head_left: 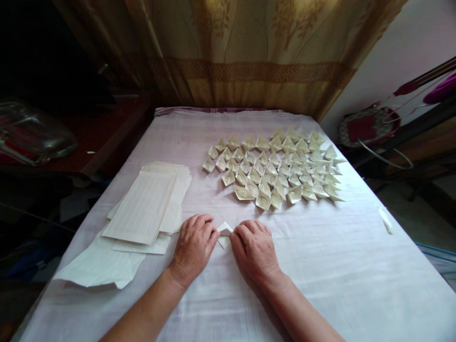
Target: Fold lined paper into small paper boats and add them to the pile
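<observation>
Head view: in the lower middle of the frame, the left hand and the right hand have curled fingers, nearly closed, and they pinch the opposite sides of one small folded sheet. Many paper boats stand above, toward the right; a paper stack lies at the left.

Folded paper: is pinched at opposite corners by the left hand and the right hand.
Paper boats: are set in rows beyond the hands.
Lined sheets: are stacked at left.
Tablecloth: is spread beneath.
</observation>
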Available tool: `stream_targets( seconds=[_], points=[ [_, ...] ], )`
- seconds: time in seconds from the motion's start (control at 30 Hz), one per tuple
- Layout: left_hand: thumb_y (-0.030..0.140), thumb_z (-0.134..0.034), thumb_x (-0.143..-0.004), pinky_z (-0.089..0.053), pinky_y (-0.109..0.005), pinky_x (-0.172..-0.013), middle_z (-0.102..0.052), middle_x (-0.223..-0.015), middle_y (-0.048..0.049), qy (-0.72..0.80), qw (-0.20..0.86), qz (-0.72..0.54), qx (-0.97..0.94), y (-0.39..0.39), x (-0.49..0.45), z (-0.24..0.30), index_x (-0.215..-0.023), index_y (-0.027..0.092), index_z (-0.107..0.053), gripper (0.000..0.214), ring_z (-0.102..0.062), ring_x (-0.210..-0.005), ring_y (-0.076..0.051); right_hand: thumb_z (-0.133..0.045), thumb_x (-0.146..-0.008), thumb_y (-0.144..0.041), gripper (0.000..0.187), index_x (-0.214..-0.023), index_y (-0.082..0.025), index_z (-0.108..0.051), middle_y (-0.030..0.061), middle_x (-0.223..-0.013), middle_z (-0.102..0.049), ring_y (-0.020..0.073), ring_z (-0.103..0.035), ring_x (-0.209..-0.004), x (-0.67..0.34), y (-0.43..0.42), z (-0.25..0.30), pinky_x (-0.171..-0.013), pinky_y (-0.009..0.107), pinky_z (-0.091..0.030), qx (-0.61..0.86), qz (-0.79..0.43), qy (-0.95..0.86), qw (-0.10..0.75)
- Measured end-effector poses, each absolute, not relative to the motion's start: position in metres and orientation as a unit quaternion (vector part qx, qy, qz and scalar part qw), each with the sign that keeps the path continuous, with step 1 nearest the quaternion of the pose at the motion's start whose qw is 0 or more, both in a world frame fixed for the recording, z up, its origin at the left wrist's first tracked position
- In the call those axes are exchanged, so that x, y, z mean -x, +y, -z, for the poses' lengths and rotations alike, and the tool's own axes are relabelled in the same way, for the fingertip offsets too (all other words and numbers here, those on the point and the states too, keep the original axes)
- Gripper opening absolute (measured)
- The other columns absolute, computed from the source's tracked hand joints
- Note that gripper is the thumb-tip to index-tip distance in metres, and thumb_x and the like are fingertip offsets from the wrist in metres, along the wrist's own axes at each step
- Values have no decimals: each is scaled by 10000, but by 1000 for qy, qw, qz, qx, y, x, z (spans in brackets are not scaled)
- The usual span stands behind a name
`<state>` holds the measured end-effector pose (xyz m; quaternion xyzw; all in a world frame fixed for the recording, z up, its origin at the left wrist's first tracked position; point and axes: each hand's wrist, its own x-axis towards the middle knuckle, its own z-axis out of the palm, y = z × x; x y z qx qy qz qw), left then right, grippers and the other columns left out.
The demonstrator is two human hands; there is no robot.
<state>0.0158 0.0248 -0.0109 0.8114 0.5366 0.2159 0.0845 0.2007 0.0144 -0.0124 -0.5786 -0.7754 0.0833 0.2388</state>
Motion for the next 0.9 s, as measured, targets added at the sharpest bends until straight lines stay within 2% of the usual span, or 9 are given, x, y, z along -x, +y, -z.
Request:
stream_targets(
  seconds=[0.43,0.9],
  points=[
    [242,-483,-961,-461,-457,-906,-635,-1088,-118,576,11,-197,-793,23,-29,17,-861,183,-586,155,-556,-1034,-276,-584,-882,-211,199,-684,-220,-562,42,-749,-586,208,-475,-757,-190,18,14,-716,351,-284,624,-17,-754,205],
    [232,-545,-924,-456,-452,-898,-628,-1088,-112,597,5,-177,-782,25,-33,17,-884,187,-588,74,-556,-1032,-287,-591,-869,-215,193,-679,-218,-560,49,-746,-576,212,-473,-757,-187,21,15,-717,347,-296,639,-22,-741,205]
  ],
)
